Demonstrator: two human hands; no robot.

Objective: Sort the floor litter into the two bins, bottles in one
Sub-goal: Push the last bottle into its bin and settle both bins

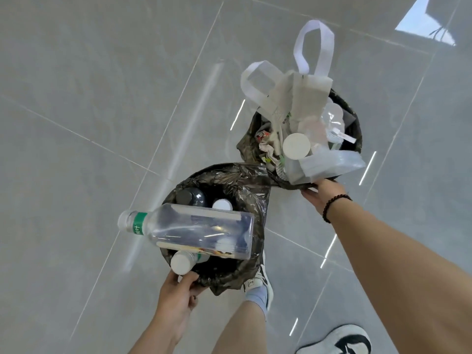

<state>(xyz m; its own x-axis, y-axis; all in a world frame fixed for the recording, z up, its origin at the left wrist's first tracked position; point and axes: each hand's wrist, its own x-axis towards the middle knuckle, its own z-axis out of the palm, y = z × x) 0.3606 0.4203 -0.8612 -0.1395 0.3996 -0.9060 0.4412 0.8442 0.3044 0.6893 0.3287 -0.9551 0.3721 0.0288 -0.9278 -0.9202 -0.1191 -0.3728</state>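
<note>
Two bins lined with black bags stand side by side on the grey tiled floor. The near bin holds bottles: a large clear bottle lies across its top, a white-capped bottle and a dark bottle stick up below it. The far bin is heaped with white bags, paper scraps and a white lid. My left hand grips the near bin's rim at its near edge. My right hand, with a bead bracelet, grips the far bin's near rim.
My legs and two white-and-black shoes stand just behind the bins at the bottom of the view. Bare glossy floor tiles spread to the left and beyond the bins.
</note>
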